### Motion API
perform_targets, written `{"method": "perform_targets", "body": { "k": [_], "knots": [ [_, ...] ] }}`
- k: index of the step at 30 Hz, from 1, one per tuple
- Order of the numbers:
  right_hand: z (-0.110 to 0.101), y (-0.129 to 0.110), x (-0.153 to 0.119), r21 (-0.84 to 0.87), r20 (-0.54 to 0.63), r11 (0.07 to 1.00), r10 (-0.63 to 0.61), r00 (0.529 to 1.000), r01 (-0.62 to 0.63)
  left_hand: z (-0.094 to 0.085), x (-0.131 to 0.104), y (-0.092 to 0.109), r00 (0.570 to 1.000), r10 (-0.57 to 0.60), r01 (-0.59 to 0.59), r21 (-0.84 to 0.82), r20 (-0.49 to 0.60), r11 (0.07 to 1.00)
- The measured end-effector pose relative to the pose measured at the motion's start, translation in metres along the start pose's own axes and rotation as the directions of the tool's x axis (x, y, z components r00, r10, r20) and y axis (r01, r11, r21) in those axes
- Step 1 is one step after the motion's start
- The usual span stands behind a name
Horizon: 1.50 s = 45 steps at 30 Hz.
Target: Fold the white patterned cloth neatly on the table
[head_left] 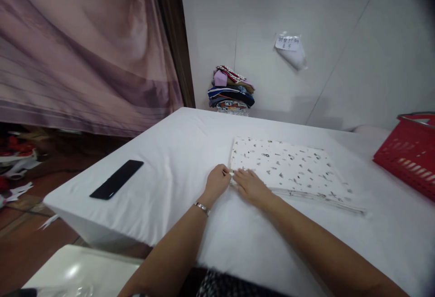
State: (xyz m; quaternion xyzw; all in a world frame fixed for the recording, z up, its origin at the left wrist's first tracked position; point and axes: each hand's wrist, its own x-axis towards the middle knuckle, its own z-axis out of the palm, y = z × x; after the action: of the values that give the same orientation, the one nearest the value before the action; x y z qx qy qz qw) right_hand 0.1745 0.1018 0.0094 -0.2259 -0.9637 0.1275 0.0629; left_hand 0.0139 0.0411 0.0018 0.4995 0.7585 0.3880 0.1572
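One left hand [218, 182], fingers bunched, pinching the near left corner of the folded cloth [288, 163]. One right hand [253, 188], fingers extended, flat at the same corner. Cloth: white, small printed motifs, layered, lying on a white-covered table [193, 145]. Leftward, one black smartphone [117, 180]. Rightward, one red plastic basket [406, 152]. Beyond, one stack of folded textiles [231, 91].

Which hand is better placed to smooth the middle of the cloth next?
Probably the right hand: its fingers reach onto the cloth, while the left hand is curled at its left edge.
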Motion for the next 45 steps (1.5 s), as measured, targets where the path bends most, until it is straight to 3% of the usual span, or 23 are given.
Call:
{"method": "perform_targets", "body": {
  "k": [4, 8, 11, 13, 18, 23, 34, 45],
  "knots": [
    [0.007, -0.006, -0.004, -0.03, -0.025, 0.999, -0.043, 0.999, 0.042, -0.005, 0.003, -0.002, 0.997, -0.067, 0.064, -0.114, -0.023, 0.991],
    [0.013, -0.006, -0.003, -0.043, -0.079, 0.998, -0.052, 0.995, 0.049, -0.012, 0.024, 0.013, 0.997, -0.058, 0.052, -0.109, -0.052, 0.993],
    [0.015, -0.006, -0.003, -0.049, -0.127, 0.997, -0.063, 0.99, 0.057, -0.011, 0.05, 0.029, 0.999, -0.04, 0.039, -0.029, -0.022, 0.999],
    [0.017, -0.006, -0.005, -0.049, -0.165, 0.997, -0.074, 0.984, 0.066, -0.005, 0.067, 0.036, 0.996, -0.088, 0.087, 0.063, 0.019, 0.994],
    [0.021, -0.005, -0.011, -0.034, -0.194, 0.994, -0.109, 0.975, 0.105, 0.015, 0.091, 0.032, 0.974, -0.218, 0.198, 0.237, 0.058, 0.951],
    [0.022, -0.004, -0.01, -0.013, -0.193, 0.993, -0.114, 0.975, 0.113, 0.023, 0.097, 0.025, 0.963, -0.263, 0.24, 0.282, 0.049, 0.929],
    [0.019, -0.005, -0.01, 0.005, -0.186, 0.993, -0.116, 0.976, 0.119, 0.024, 0.1, 0.023, 0.953, -0.302, 0.296, 0.247, -0.012, 0.923],
    [0.019, -0.004, -0.009, 0.011, -0.188, 0.993, -0.112, 0.976, 0.116, 0.03, 0.096, 0.03, 0.951, -0.306, 0.303, 0.301, -0.038, 0.904]
  ]
}}
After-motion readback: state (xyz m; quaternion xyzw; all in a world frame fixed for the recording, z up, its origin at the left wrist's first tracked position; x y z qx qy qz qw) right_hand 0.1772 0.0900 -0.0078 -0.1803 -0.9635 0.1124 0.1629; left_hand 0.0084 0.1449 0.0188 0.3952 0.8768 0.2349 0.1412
